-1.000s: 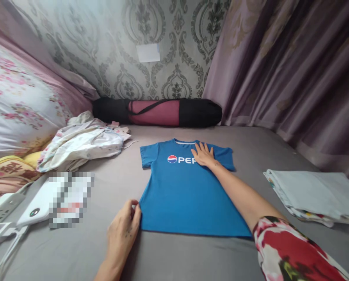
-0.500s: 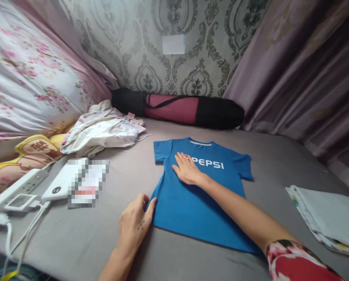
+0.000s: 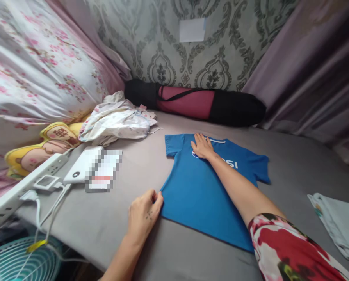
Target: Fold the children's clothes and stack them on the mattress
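A blue Pepsi T-shirt point(image 3: 198, 191) lies spread flat, front up, on the grey bed sheet point(image 3: 118, 218). My right hand point(image 3: 202, 146) rests flat on the shirt's chest near the collar, fingers stretched out, covering part of the logo. My left hand point(image 3: 143, 214) sits at the shirt's lower left hem corner, fingers curled and pinching the hem edge.
A black and pink rolled bag point(image 3: 198, 103) lies against the far wall. Crumpled light clothes point(image 3: 117, 123) sit at left, by a yellow cushion point(image 3: 42, 146), a power strip point(image 3: 22, 183) and a white power bank point(image 3: 82, 169). Folded pale cloth point(image 3: 337, 224) lies at right. A fan point(image 3: 19, 265) stands below.
My right hand slid from the logo's right side to its left and now up toward the collar. The view has swung right to left; the left hand stays at the hem corner.
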Demonstrator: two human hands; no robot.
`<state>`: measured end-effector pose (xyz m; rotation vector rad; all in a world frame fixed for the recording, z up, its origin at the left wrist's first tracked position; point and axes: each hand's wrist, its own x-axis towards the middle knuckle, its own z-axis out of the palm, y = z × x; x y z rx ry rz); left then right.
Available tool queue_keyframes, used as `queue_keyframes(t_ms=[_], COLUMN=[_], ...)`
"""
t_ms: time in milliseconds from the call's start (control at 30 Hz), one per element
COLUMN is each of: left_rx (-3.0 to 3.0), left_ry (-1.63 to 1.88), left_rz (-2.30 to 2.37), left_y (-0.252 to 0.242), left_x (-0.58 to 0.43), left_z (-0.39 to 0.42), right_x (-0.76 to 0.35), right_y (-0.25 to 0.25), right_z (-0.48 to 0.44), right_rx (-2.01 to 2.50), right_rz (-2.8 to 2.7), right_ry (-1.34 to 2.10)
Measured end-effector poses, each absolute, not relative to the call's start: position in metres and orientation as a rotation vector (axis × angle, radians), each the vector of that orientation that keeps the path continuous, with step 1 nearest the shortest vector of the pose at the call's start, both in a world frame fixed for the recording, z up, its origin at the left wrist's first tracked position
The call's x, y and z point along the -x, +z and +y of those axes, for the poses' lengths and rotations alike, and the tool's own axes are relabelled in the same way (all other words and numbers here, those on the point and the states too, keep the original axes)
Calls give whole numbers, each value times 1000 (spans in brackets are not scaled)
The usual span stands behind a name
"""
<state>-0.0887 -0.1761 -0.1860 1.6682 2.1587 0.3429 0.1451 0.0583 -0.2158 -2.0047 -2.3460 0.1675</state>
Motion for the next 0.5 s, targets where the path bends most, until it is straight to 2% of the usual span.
queue_keyframes(t_ms=[133, 233, 333, 500], left_rx=[-1669, -1714, -1759, -1801], left_ry=[346, 359, 350, 290], left_rz=[2176, 2175, 2183, 2178], left_y=[-185, -186, -188, -188], left_x=[89, 89, 90, 94], left_z=[-177, -179, -180, -184], right_x=[-130, -108, -83, -64], right_y=[-201, -188, -187, -204], right_z=[37, -2, -42, -60], right_rx=[1978, 1757, 1630, 1815], right_rz=[-2353, -2419, -2521, -2475], right_ry=[-2, -159, 14, 247])
